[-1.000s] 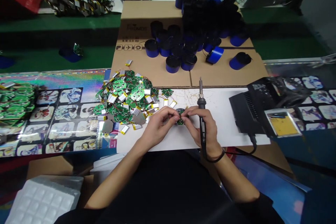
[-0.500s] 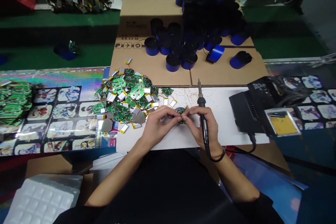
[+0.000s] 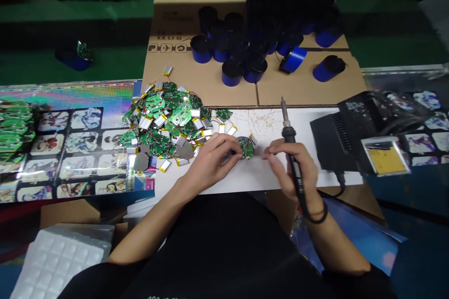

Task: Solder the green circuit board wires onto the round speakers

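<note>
A round green circuit board (image 3: 247, 148) lies on the white work surface, with a dark bluish rim along its far side. My left hand (image 3: 219, 155) is closed at the board's left edge, thumb and forefinger pinched there; its other fingers are curled out of sight. To the right, apart from the board, my right hand (image 3: 293, 168) holds a soldering iron (image 3: 289, 135) that stands tip up across the palm. The thumb and forefinger of that hand are close together; whether something thin is between them I cannot tell.
A heap of green boards with silver battery cells (image 3: 171, 121) lies left of my hands. Blue-black cylindrical cases (image 3: 232, 73) stand on the cardboard (image 3: 224, 96). At right are a black soldering station (image 3: 331, 142) and a tray with a yellow sponge (image 3: 385, 156). Wire scraps (image 3: 263, 119) lie behind the board.
My right hand has drawn away from the board to the right, carrying the soldering iron. My left hand stays at the board, which now shows more fully. The view has shifted slightly.
</note>
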### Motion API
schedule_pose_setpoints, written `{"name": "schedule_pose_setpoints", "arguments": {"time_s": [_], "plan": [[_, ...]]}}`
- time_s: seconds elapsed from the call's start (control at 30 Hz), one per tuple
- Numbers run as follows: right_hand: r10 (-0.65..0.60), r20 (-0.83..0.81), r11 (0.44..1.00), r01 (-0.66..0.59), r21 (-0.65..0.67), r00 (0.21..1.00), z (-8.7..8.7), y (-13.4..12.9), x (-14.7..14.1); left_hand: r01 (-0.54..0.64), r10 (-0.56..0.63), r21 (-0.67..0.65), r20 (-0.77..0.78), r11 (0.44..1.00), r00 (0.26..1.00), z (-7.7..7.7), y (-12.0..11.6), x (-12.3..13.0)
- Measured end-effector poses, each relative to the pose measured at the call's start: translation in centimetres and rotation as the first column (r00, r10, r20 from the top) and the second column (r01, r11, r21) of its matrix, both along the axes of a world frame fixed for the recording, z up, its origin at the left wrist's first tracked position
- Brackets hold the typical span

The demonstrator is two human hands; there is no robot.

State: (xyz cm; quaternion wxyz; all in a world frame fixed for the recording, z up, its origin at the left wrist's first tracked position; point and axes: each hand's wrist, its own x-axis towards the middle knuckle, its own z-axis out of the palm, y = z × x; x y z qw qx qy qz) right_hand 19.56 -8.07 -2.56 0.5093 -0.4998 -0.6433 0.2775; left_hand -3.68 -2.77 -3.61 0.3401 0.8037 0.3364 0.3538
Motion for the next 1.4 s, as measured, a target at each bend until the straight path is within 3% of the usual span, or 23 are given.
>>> {"name": "schedule_pose_setpoints", "arguments": {"time_s": [0.13, 0.2, 0.3, 0.37, 0.43, 0.6, 0.77, 1.13, 1.4], "plan": [[-0.057, -0.291, 0.997, 0.04, -0.065, 0.955, 1.7, -0.2, 1.4, 0.051, -0.046, 0.066, -0.075, 0.997, 0.996, -0.4, 0.5, 0.0], [-0.068, -0.328, 0.995, 0.041, -0.087, 0.942, 2.3, -0.1, 2.0, 0.054, -0.047, 0.072, -0.088, 0.996, 0.995, -0.4, 0.6, 0.1], [-0.161, -0.168, 0.985, 0.146, -0.097, 0.973, 2.4, -0.4, 3.0, 0.055, -0.05, 0.053, -0.087, 0.997, 0.995, -0.4, 0.7, 0.2], [-0.264, -0.046, 0.964, 0.262, -0.039, 0.964, 2.2, -0.6, 3.7, 0.054, -0.052, 0.029, -0.074, 0.998, 0.996, -0.2, 0.8, 0.3], [-0.3, 0.012, 0.954, 0.3, 0.006, 0.954, 2.1, -0.8, 4.1, 0.056, -0.056, 0.006, -0.061, 0.998, 0.997, -0.1, 0.8, 0.2], [-0.091, 0.071, 0.995, 0.094, -0.035, 0.993, 2.7, -0.2, 4.1, 0.062, -0.064, -0.035, -0.05, 0.997, 0.997, 0.0, 1.0, 0.1], [0.071, 0.121, 0.996, -0.064, -0.067, 0.99, 3.1, 0.5, 3.8, 0.054, -0.056, -0.047, -0.029, 0.997, 0.998, -0.1, 1.0, 0.2], [0.116, 0.133, 0.989, -0.103, -0.104, 0.984, 2.4, 0.8, 3.5, 0.055, -0.057, -0.049, -0.036, 0.997, 0.998, 0.0, 1.0, 0.2], [0.06, 0.148, 0.985, -0.034, -0.17, 0.987, 2.7, 1.1, 3.7, 0.059, -0.063, -0.058, -0.065, 0.997, 0.996, -0.1, 1.1, 0.2]]}}
